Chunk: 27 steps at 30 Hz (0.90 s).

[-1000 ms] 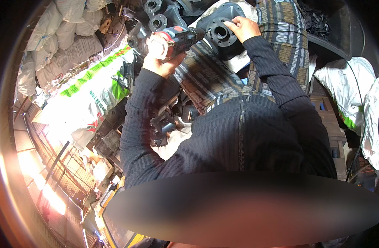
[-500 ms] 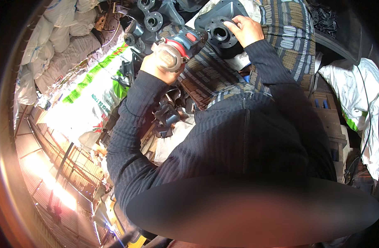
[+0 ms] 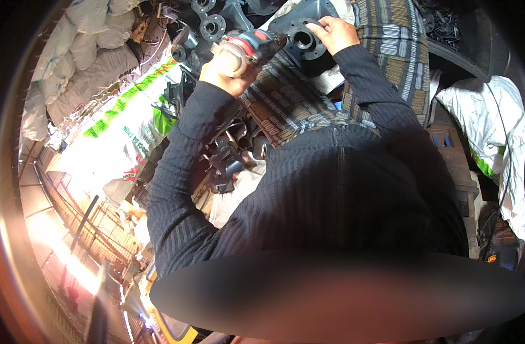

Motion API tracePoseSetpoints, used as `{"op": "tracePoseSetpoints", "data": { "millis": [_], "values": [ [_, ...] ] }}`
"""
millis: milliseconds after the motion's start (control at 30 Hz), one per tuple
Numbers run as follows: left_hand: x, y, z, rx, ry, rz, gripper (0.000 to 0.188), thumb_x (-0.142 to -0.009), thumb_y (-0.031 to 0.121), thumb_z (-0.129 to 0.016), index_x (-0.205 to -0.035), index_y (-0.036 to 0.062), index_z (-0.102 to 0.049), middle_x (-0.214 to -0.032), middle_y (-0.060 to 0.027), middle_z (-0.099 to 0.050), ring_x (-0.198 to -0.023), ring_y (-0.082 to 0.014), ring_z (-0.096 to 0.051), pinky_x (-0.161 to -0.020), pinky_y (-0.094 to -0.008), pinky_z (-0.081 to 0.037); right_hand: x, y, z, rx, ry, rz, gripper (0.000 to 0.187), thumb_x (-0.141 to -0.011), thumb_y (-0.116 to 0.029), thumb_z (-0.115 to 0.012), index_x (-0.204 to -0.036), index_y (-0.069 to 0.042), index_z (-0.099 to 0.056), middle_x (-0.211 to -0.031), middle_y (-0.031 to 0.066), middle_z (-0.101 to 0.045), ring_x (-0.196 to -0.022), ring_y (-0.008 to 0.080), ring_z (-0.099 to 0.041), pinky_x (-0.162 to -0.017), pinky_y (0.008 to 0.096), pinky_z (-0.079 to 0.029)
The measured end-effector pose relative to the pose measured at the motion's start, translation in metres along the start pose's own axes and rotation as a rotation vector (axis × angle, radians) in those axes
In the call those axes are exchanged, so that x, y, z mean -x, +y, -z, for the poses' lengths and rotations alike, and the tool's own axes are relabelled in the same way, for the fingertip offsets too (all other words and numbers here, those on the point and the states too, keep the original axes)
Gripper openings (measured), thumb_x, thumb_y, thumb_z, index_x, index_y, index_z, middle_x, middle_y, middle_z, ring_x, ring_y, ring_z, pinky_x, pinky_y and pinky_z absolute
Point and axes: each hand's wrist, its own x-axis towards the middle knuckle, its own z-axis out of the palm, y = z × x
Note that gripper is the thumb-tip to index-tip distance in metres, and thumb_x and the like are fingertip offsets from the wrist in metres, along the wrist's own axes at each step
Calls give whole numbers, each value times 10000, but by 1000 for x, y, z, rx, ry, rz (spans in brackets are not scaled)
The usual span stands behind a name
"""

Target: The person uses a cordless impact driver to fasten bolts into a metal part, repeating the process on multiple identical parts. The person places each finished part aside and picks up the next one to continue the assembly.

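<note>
My left hand is closed around a cordless drill with a dark body and red parts. The drill's nose points right and meets the left side of a black flanged part in the picture; whether they touch, I cannot tell. That part has a round flange with a large centre hole and small holes around it, on a wider base. My right hand grips the flange's right edge, thumb and fingers closed on it. The part rests over my patterned trousers.
Similar black flanged parts lie beyond my left hand. A dark bin of small black pieces stands at the far right. White sacks lie at the left, another white sack at the right. More black parts lie under my left arm.
The drill has tilted a little. My right hand and the flanged part have shifted slightly left in the picture, as the whole view moved a little. Both holds stay the same.
</note>
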Motion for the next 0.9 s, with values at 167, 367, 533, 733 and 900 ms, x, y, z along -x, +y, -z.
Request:
{"op": "tracePoseSetpoints", "data": {
  "millis": [167,367,533,733,900],
  "values": [
    [29,23,2,-96,10,103,425,-752,328,-645,-1121,139,-555,-1039,-75,-605,-967,-249,-565,-909,-341,-403,0,-4,10,-175,55,-11,399,-739,-393,-680,-942,-50,-657,-798,122,-647,-740,227,-622,-708,327,-491],
    [95,56,0,249,351,-131,347,-748,272,-644,-1048,106,-593,-1005,-67,-621,-960,-253,-583,-854,-366,-447,23,2,65,-1483,-395,-330,292,-890,-116,-470,-1156,-24,-543,-953,48,-590,-789,138,-583,-562,233,-474],
    [102,74,-13,343,371,-165,318,-730,219,-664,-1016,93,-607,-976,-79,-630,-910,-261,-603,-778,-354,-482,49,-6,55,-1659,-678,-154,359,-910,-95,-434,-1259,-10,-410,-1230,130,-512,-1123,217,-520,-772,268,-525],
    [100,78,-19,402,424,-159,310,-724,197,-671,-1002,74,-611,-966,-82,-631,-900,-269,-605,-781,-358,-478,62,-12,49,-1631,-640,-297,279,-907,-80,-463,-1173,4,-462,-1160,153,-547,-1020,184,-570,-719,243,-531],
    [99,71,-14,457,407,-157,312,-726,199,-675,-1006,76,-618,-955,-79,-634,-875,-263,-613,-762,-366,-481,69,-10,50,-1221,-556,-342,289,-893,-207,-550,-1112,-20,-530,-960,73,-630,-688,31,-583,-455,140,-433]
  ]
}}
